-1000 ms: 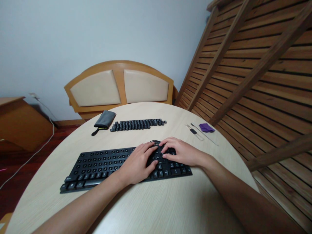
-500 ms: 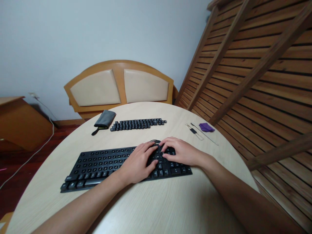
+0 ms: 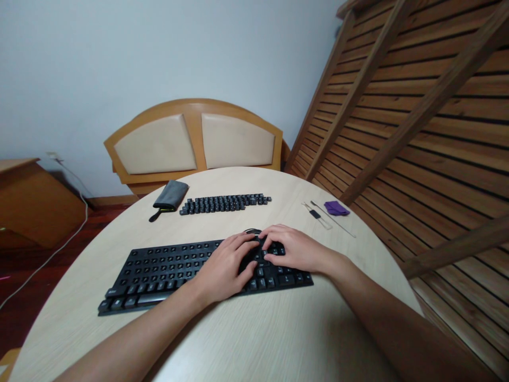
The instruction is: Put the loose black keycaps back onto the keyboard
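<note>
A black keyboard (image 3: 159,265) lies on the round table, many of its left-side switches bare of keycaps. Across its right half rests my left hand (image 3: 227,265), open, fingers stretched over the keys and thumb apart. Facing it, my right hand (image 3: 294,246) curves over the keys near the keyboard's back edge. Its fingers are bent and apart from the thumb, with nothing seen between them. The fingertips of both hands come close together there. Some keys lie hidden beneath the hands. Behind the keyboard, loose black keycaps (image 3: 222,203) are laid out in rows.
A grey pouch (image 3: 172,195) with a black strap lies at the back left of the table (image 3: 254,339). Toward the right are a wire keycap puller (image 3: 315,214), a thin metal rod (image 3: 336,221) and a folded purple cloth (image 3: 336,208). A wooden slatted frame (image 3: 429,132) leans alongside.
Hardly anything differs. Both hands stay over the same part of the keyboard, with only a very slight shift of the fingers.
</note>
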The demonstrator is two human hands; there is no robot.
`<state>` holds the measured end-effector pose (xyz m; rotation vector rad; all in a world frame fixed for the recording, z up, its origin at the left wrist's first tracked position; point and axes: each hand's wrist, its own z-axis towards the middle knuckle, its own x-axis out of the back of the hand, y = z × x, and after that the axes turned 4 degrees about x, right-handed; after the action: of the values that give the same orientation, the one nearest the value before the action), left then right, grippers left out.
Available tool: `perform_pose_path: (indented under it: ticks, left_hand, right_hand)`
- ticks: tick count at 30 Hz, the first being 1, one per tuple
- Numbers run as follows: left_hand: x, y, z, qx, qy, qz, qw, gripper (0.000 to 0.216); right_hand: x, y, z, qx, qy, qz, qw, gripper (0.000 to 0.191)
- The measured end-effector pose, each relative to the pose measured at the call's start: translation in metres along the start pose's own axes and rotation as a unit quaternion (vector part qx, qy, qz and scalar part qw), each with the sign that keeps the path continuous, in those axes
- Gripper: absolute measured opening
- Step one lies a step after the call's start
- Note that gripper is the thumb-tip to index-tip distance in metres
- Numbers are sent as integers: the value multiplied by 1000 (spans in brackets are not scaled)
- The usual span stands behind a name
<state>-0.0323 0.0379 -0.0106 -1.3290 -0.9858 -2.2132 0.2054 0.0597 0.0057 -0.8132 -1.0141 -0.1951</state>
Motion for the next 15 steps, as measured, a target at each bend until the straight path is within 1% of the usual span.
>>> perform_pose_path:
  ticks: [4, 8, 15]
  left_hand:
    - [2, 3, 0, -35, 0, -17, 999, 34]
    - [1, 1, 0, -58, 6, -22, 998, 33]
    - [0, -2, -1, -57, -9, -5, 998, 35]
  right_hand:
    - [3, 1, 0, 5, -5, 19, 1000, 12]
    - [4, 1, 1, 2, -8, 28, 1000, 9]
    - [3, 2, 2, -9, -8, 46, 999, 4]
